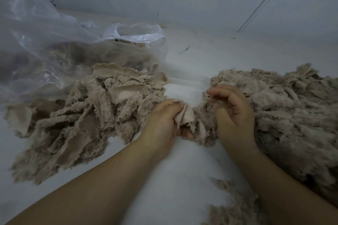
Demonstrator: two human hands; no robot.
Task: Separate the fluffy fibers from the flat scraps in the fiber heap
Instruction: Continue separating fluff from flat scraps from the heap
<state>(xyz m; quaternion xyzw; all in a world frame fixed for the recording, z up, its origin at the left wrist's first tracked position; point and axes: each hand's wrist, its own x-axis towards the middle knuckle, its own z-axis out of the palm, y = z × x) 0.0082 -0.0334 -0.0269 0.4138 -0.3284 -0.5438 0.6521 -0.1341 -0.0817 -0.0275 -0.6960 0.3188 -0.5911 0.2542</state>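
On the white sheet, our left hand pinches a scrap; our right hand curls, half-closed, on the heap.

Beige flat scraps heaped left; fluffy fibers piled right, apart.

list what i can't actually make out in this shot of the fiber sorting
Head view only:
- Inside the plastic bag: brownish contents blurred by the cloudy film.
- Right heap: cut off by the right edge.
- Scrap in the left hand: mostly wrapped by fingers.
- Right hand: whether it grips any fibers, curled fingers hide it.
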